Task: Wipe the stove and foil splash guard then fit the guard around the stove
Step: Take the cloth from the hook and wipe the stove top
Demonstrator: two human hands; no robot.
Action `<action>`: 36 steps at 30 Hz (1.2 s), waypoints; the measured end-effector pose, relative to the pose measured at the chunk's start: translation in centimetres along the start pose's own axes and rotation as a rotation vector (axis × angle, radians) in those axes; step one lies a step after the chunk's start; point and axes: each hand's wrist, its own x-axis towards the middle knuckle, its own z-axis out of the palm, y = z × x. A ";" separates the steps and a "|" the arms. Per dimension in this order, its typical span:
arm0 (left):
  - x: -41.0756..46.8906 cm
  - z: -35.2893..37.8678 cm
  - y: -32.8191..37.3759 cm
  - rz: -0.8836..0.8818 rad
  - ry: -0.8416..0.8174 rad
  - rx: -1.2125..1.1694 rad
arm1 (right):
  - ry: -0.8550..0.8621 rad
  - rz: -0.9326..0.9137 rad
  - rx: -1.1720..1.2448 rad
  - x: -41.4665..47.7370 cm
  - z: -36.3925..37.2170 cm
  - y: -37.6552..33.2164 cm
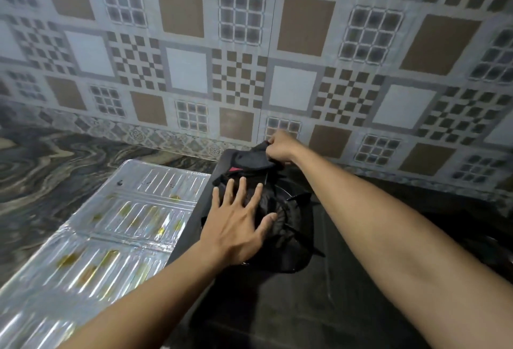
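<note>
Gripping a dark cloth (251,161) at the far edge of the stove (277,293), the right hand (280,147) has its fingers closed. The left hand (241,223) lies spread flat over the burner, holding nothing. The stained foil guard (111,226) lies flat on the tabletop (50,160), touching the stove's left edge; no writing shows.

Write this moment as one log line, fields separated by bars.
step: wiping black stove | right hand: gripping dark cloth | left hand: flat on burner | stained silver foil guard: flat, left of stove, unfitted

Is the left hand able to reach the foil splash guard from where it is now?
Probably yes: the left hand rests open on the stove, the foil splash guard lies flat just beside it, nothing between.
</note>
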 end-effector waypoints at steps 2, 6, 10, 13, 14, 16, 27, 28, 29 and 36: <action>-0.1 0.1 0.0 -0.004 -0.007 0.015 | -0.036 -0.090 -0.179 0.7 0.1 0.5; -0.1 -0.1 0.2 -0.006 -0.023 0.032 | -0.057 -0.452 -0.237 1.7 0.2 0.0; 0.0 -0.4 0.4 -0.016 -0.043 0.075 | -0.271 -0.583 -0.400 2.9 0.6 -0.6; 0.2 -0.5 0.5 -0.020 -0.066 0.106 | -0.287 -0.661 -0.466 4.3 1.2 -1.3; 0.4 -0.5 0.5 -0.017 -0.065 0.119 | -0.277 -0.682 -0.486 4.8 1.6 -1.6; 0.5 -0.4 0.4 -0.012 -0.061 0.145 | -0.258 -0.711 -0.482 5.4 2.5 -2.2; 1.7 -0.2 0.8 -0.055 -0.109 0.123 | -0.388 -0.711 -0.433 6.8 2.9 0.2; 1.8 -0.2 0.8 -0.052 -0.109 0.125 | -0.387 -0.691 -0.436 6.6 2.5 0.8; 1.8 -0.2 0.8 -0.049 -0.113 0.125 | -0.385 -0.668 -0.437 6.4 2.0 1.7; 3.5 -0.1 2.6 -0.011 -0.069 0.105 | -0.215 -0.462 -0.492 2.4 -0.7 8.6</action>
